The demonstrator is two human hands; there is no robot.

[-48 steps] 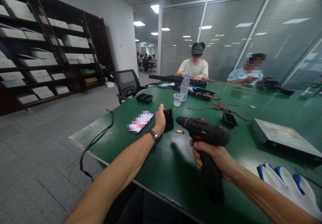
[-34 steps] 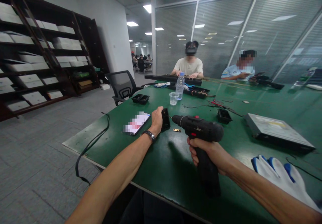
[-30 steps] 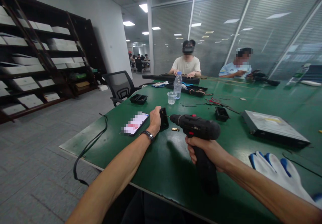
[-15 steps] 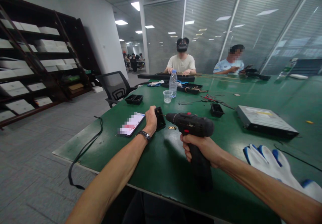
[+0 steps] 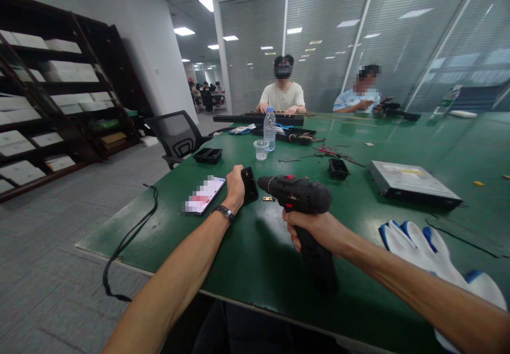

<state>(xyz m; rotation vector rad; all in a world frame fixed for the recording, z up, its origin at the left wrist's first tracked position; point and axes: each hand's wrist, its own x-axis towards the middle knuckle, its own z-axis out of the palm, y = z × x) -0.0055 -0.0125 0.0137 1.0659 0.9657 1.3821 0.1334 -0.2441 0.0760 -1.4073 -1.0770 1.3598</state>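
Driving a fastener: left hand (image 5: 236, 183) grip clamps the black part (image 5: 249, 184) upright, right hand (image 5: 314, 229) grip closed on the drill (image 5: 297, 195); next, keep the bit aligned.

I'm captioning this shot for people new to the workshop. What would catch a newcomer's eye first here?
First, the black cordless drill gripped in the right hand, its tip aimed at the small black part that the left hand holds upright on the green table. Next, the phone lying left of that hand, and the white and blue glove at the near right. Across the table sit two people.
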